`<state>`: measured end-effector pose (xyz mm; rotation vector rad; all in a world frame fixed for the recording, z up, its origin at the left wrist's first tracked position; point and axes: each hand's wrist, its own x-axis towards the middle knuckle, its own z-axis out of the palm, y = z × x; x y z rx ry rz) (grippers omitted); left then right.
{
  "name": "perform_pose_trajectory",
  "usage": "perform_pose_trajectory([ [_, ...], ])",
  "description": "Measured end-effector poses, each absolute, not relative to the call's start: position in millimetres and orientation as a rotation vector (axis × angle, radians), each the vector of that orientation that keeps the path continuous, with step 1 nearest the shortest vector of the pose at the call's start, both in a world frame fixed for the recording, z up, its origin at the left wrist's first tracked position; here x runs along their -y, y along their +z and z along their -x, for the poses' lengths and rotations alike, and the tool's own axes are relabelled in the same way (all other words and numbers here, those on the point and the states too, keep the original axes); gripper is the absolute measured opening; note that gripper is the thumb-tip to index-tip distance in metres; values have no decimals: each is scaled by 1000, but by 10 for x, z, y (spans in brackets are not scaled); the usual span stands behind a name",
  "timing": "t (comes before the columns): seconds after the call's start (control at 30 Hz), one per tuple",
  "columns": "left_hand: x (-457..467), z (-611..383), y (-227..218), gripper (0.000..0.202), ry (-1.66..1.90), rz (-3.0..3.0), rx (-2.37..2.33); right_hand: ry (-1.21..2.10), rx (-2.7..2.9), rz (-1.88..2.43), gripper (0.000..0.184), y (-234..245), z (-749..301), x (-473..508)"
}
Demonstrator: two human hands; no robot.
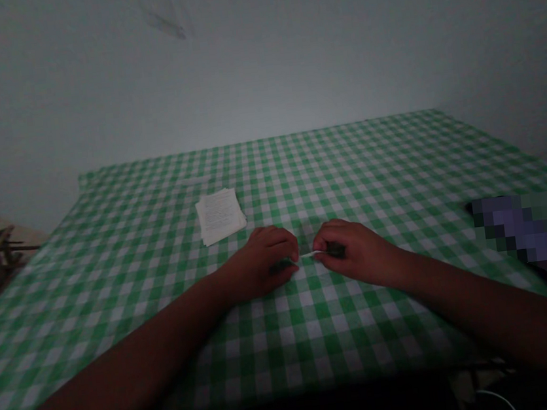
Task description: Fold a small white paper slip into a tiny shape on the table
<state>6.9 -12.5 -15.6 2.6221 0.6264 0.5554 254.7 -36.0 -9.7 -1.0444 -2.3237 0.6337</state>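
Holding both bare hands low over the near middle of a green-and-white checked tablecloth (348,170), backs uppermost, fingertips turned in toward each other with a narrow gap between. In that gap, holding a thin white strip (311,254), nearly level from left to right; cannot tell whether in contact with the cloth below.

With the right hand (365,254), pinching the right end of the strip, thumb and forefinger clamped together on it, the other fingers curled in behind. With the left hand (260,262), bending thumb and forefinger close together at the left end of the strip; cannot tell in the dim light whether clamped on it or merely touching.

Just beyond the left hand and a little to its left, can see a small stack of papers (221,216), slightly fanned, with fine print on the top sheet. Farther off, beyond the stack, can only make out a faint pale piece (195,181) lying flat. Near the right edge, well apart from the right hand, can see a dark-edged phone (518,230), its screen mostly blurred into blocks. On the far side, can see a pale wall (286,52), with a clear object (162,10) high up toward the left.
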Motion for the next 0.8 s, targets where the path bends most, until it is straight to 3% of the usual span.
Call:
perform_pose_trajectory([
  [0.3,109,-65,-194,16,561,-2608,-692,581,2322,1039,4,-110,-2554,369],
  [0.57,115,-87,-176,18,535,-2601,-763,608,2307,954,11,-114,-2546,378],
  [0.8,107,-72,-198,13,521,-2630,-782,569,2346,975,7,-139,-2551,364],
])
